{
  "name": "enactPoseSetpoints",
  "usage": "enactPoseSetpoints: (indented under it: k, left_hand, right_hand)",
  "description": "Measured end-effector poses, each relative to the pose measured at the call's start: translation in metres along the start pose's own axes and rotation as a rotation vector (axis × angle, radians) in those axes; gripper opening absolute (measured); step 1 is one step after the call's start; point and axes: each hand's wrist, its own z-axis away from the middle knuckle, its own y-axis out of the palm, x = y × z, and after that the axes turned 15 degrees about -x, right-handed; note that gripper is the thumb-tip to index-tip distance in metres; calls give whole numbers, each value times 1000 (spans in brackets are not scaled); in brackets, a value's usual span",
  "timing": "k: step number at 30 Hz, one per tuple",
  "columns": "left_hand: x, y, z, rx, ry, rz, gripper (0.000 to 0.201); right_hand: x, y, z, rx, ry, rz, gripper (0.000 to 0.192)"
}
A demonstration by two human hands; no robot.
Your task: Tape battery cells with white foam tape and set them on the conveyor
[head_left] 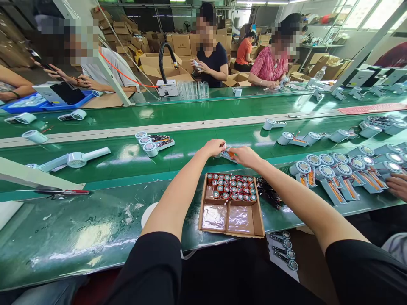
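Note:
Both my arms reach out over the green conveyor belt (127, 156). My left hand (213, 147) and my right hand (243, 156) meet on one small white fan part (227, 154) with a circuit strip and an orange piece, held just above the belt. Which fingers grip what is partly hidden. Directly below my hands a cardboard tray (231, 231) sits on the near bench, its far half filled with several cylindrical batteries (232, 188) with red wires, its near compartments lined with clear film.
Several open white fan halves (337, 173) lie to the right, by another person's hand (397, 185). More fan parts (154, 144) and an assembled fan (74, 159) lie left. Red-handled tool (68, 192) on the bench. Other people work across the belt.

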Motion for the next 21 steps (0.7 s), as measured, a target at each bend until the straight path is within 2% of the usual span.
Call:
enactPoseSetpoints:
  k: [11, 21]
  left_hand:
    - [-7, 13, -9, -37, -38, 75, 25]
    - [-14, 23, -12, -91, -103, 77, 25]
  right_hand:
    - [19, 5, -11, 147, -4, 131, 41]
    - [6, 9, -19, 183, -9, 138, 36]
